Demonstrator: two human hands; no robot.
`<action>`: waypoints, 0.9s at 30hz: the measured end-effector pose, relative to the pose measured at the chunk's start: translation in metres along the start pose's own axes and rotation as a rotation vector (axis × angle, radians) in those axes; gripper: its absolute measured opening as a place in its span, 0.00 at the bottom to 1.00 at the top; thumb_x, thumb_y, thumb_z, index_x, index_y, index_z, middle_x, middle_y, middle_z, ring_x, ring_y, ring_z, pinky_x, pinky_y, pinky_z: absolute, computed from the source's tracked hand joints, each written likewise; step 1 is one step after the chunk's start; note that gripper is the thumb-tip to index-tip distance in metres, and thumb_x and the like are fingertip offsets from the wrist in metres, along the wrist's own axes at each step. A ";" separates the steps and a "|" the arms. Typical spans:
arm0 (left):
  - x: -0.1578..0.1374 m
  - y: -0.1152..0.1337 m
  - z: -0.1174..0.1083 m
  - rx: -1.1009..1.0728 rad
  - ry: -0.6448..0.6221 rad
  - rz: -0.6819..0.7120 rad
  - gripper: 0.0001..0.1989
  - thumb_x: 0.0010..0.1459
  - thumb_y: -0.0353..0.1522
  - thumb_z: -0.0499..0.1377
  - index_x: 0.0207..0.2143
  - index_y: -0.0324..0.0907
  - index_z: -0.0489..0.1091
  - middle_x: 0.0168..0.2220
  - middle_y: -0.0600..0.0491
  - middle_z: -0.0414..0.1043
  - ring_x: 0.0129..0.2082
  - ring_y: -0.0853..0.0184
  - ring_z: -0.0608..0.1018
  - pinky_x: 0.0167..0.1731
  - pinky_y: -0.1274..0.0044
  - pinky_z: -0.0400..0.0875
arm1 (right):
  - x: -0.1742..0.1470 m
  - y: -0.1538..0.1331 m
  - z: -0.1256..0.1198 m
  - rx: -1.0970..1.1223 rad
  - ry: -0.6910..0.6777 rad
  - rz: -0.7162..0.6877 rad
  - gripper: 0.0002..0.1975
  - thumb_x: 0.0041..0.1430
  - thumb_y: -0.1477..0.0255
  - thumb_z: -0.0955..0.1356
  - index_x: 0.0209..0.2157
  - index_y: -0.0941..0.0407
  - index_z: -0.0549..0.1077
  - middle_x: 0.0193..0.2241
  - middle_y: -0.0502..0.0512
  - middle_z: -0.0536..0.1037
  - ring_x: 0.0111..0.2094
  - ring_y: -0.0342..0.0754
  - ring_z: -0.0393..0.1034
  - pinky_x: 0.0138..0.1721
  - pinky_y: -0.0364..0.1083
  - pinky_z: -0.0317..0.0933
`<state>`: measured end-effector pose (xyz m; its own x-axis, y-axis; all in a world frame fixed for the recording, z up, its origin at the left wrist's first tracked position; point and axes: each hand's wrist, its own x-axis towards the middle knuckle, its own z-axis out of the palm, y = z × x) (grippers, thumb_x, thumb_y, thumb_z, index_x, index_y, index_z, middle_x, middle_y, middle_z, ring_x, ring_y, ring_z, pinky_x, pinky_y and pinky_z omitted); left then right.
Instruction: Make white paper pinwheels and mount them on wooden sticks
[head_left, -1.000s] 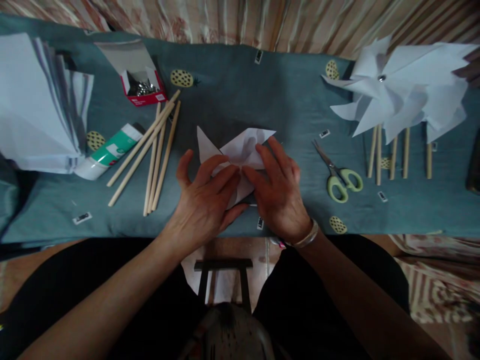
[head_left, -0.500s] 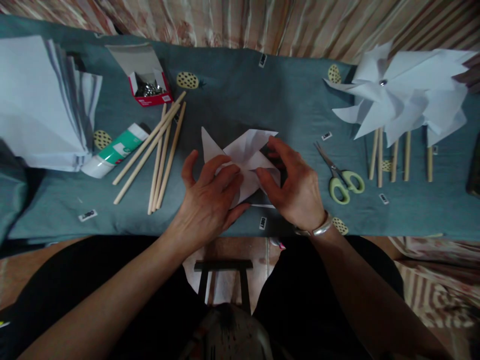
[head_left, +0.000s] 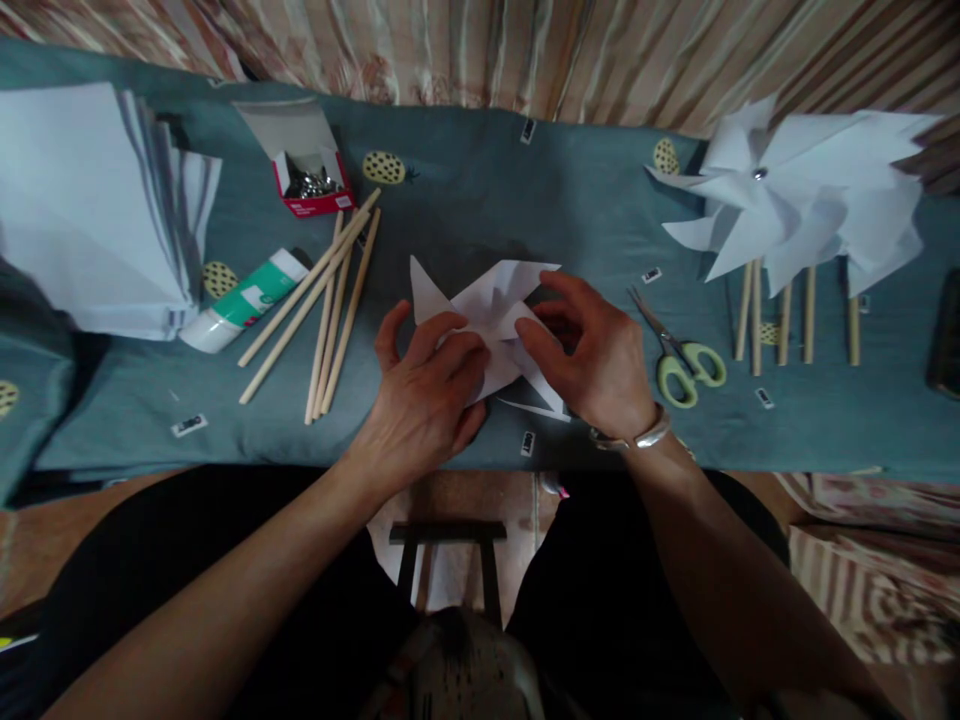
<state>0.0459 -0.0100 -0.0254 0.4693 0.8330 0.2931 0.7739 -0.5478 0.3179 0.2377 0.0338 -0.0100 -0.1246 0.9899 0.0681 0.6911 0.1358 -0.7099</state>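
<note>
A white paper pinwheel (head_left: 491,300) with folded-in points lies on the cloth in front of me. My left hand (head_left: 431,375) presses on its left side, fingers curled over the folds near the centre and the thumb at the lower edge. On the right side, my right hand (head_left: 589,355) pinches a paper flap between thumb and fingers. The centre of the paper is partly hidden by my fingers. To the right of my right hand lie scissors (head_left: 682,360) with green handles. Several wooden sticks (head_left: 322,310) rest left of my left hand.
A stack of white paper (head_left: 90,220) lies at the far left, beside a green and white glue tube (head_left: 244,300). An open red box (head_left: 315,190) holds small metal pieces. Several finished pinwheels (head_left: 802,190) on sticks lie at the right. A green-blue cloth (head_left: 585,180) covers the table.
My right hand has shifted slightly, lifting its flap toward the centre, and more of the lower right paper point shows. My left hand stays on the pinwheel. The view has moved slightly.
</note>
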 end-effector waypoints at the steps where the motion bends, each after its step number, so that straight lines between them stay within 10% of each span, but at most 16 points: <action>1: 0.000 0.000 0.000 0.000 0.003 0.000 0.13 0.61 0.34 0.53 0.48 0.48 0.70 0.49 0.52 0.76 0.58 0.52 0.69 0.65 0.50 0.47 | 0.001 0.000 0.000 0.005 -0.007 0.015 0.24 0.57 0.62 0.69 0.54 0.55 0.70 0.37 0.54 0.83 0.34 0.52 0.79 0.40 0.53 0.73; 11: 0.000 -0.002 -0.002 0.044 0.023 0.011 0.14 0.62 0.30 0.54 0.50 0.48 0.69 0.49 0.51 0.76 0.58 0.54 0.70 0.64 0.49 0.50 | 0.007 -0.008 -0.001 0.047 -0.028 0.109 0.26 0.54 0.63 0.72 0.53 0.58 0.72 0.27 0.53 0.82 0.26 0.51 0.76 0.34 0.53 0.71; 27: 0.003 0.000 -0.009 0.067 0.158 0.089 0.15 0.62 0.32 0.56 0.52 0.43 0.69 0.51 0.48 0.76 0.59 0.53 0.68 0.64 0.52 0.43 | 0.001 -0.003 0.005 0.242 0.092 0.161 0.35 0.43 0.65 0.76 0.53 0.61 0.71 0.49 0.62 0.78 0.52 0.62 0.72 0.52 0.59 0.70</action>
<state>0.0432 -0.0083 -0.0165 0.4689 0.7561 0.4566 0.7611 -0.6082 0.2254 0.2314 0.0345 -0.0113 0.0454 0.9990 -0.0039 0.5060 -0.0263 -0.8621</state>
